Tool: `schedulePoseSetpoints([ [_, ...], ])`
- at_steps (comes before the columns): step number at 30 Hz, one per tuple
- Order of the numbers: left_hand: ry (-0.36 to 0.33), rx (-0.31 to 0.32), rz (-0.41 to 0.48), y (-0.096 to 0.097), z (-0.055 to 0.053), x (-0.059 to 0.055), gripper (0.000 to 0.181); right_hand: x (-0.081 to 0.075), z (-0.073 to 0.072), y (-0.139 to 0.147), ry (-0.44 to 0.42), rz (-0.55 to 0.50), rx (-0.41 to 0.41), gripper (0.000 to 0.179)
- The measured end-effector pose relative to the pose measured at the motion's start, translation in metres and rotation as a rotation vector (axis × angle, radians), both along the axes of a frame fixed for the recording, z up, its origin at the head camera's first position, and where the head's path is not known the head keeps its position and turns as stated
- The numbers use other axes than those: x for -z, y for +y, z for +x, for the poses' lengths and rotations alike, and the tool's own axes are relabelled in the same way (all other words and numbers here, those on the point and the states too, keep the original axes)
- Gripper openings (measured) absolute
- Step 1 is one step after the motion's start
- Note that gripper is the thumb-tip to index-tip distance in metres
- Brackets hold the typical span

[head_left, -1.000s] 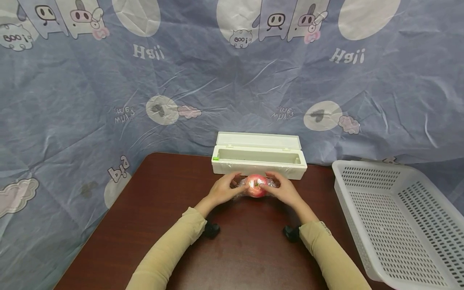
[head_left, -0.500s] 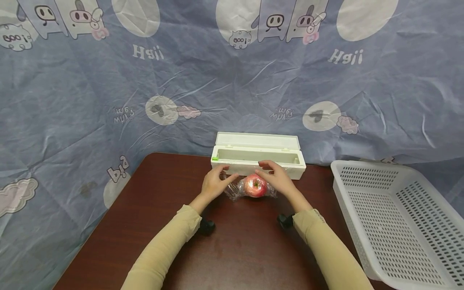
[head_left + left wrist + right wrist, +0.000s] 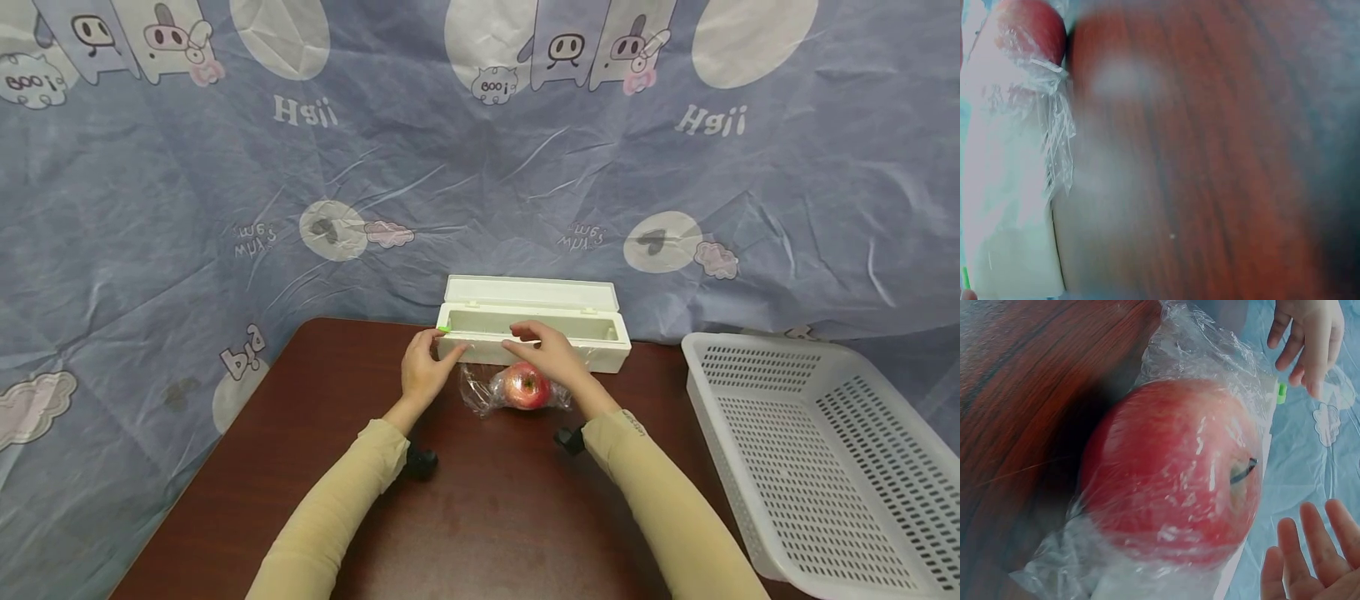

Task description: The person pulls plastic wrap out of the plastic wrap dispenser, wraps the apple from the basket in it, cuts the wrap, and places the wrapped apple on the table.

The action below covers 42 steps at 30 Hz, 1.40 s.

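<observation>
A red apple (image 3: 527,387) in clear plastic wrap (image 3: 1179,347) sits on the table before a long white box (image 3: 487,352), likely a cling-film dispenser, with its lid raised. In the right wrist view the apple (image 3: 1172,475) shows its stem through the film. My left hand (image 3: 425,371) hovers by the box's front left corner, near a small green tab (image 3: 444,329); its fingers look relaxed and hold nothing. My right hand (image 3: 551,358) is above and behind the apple, in front of the box, with fingers spread and nothing between them.
At the right stands a white perforated plastic basket (image 3: 806,467). The dark brown table (image 3: 480,517) has its left edge in view. A blue-grey printed cloth (image 3: 480,183) hangs behind the box.
Both hands have let go of the wrapped apple and moved left and up toward the box. The apple stays in place, with loose film now visible at its left.
</observation>
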<state>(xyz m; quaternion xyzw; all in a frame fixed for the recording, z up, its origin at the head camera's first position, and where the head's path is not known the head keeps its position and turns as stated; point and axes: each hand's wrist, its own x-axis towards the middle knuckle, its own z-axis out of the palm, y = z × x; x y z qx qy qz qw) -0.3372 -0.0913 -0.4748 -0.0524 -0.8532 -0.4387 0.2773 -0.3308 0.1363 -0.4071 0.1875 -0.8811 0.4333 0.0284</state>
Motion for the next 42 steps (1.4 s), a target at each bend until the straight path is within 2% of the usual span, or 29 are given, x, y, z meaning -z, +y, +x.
schedulePoseSetpoints([
  [3,-0.026,-0.024,0.021,-0.002,-0.004,0.000,0.053,-0.003,-0.003,-0.006,-0.003,0.026,0.004,0.049],
  [7,-0.066,-0.025,0.050,-0.003,-0.008,-0.001,0.057,-0.005,-0.007,-0.013,-0.013,0.045,0.020,0.050],
  [17,-0.154,-0.034,0.081,-0.005,-0.012,0.006,0.062,-0.003,-0.013,-0.023,0.007,-0.029,0.013,0.047],
  [23,-0.182,-0.043,0.105,-0.003,-0.014,0.010,0.065,-0.001,-0.021,-0.037,-0.024,-0.026,0.051,0.043],
  [32,-0.221,-0.072,0.182,0.003,-0.016,0.013,0.066,0.000,-0.028,-0.059,-0.033,0.034,0.079,0.041],
  [37,-0.219,-0.068,0.224,0.004,-0.016,0.014,0.064,0.005,-0.034,-0.067,-0.010,0.044,0.098,0.039],
  [42,-0.206,-0.084,0.277,0.006,-0.017,0.016,0.060,0.008,-0.037,-0.072,-0.030,0.031,0.100,0.039],
])
